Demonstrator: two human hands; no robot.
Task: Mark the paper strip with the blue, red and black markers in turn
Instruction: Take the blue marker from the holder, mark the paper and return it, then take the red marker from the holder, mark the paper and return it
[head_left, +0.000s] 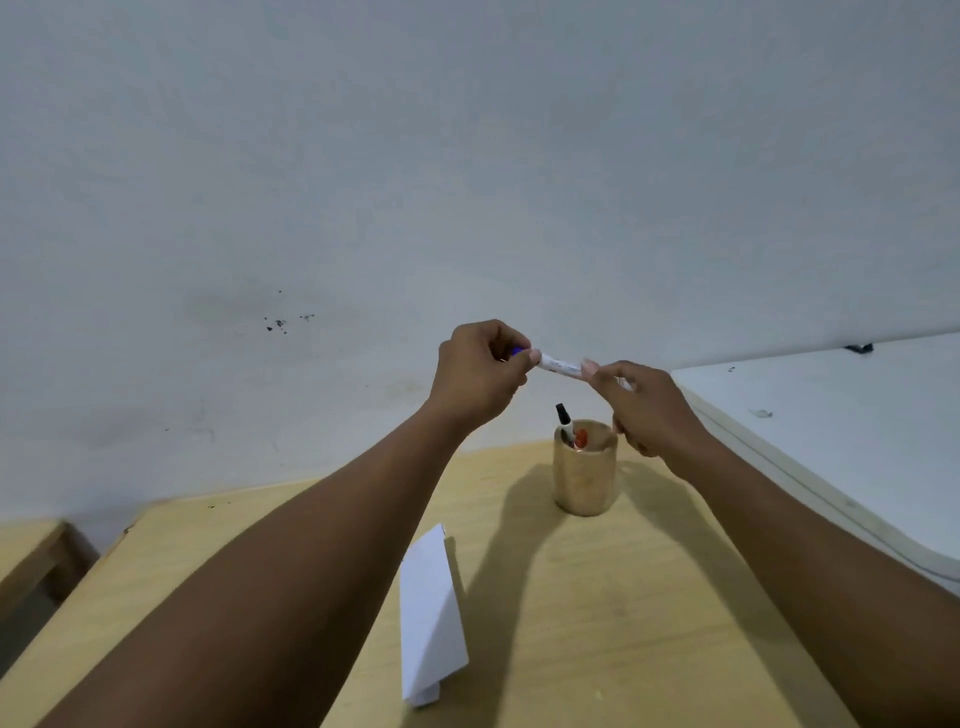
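Gripping the blue marker (560, 365) — left hand (480, 371) on cap, right hand (649, 408) on barrel.

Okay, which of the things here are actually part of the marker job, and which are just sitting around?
Part of the job:
- blue marker, held between left hand and right hand
- black marker and red marker, standing in the wooden cup
- paper strip on the table

Just lying about:
- white surface to the right
- wooden furniture at far left

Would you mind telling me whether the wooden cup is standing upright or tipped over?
Upright: the wooden cup stands on the table, open mouth up, two markers inside.
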